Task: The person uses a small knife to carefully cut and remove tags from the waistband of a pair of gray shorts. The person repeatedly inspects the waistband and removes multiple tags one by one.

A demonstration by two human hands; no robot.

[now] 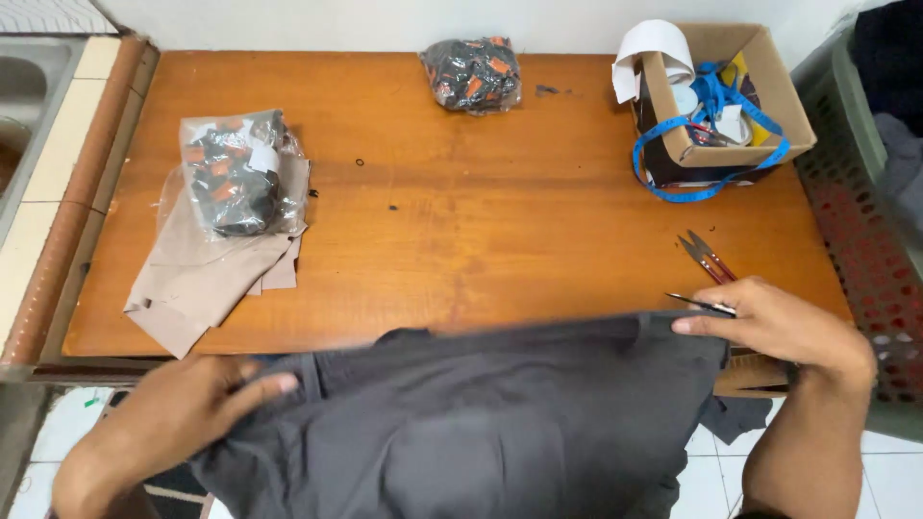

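Dark grey cloth (481,423) hangs stretched between your two hands at the near edge of the wooden table (461,211), most of it still below the tabletop, so it stays clear of the things laid out further back. Your left hand (183,404) is closed on the cloth's left upper edge, thumb on top and fingers folded under; gripping there keeps that side taut. Above it, on the table's left part, a clear bag of dark and orange pieces (236,173) lies on top of some beige fabric (202,274), which weighs the fabric down while it overhangs the front edge. A second bag of dark and orange pieces (473,72) sits at the back, well apart from your work. Further right, a cardboard box (716,96) with a blue measuring tape (711,144) looped over its side stands in the far corner, within reach. Small snips (707,258) lie just beyond your right hand (769,322), which pinches the cloth's right upper corner against the table; a thin dark tool (702,305) lies at its fingertips. A slotted basket (865,221) stands beside the table.
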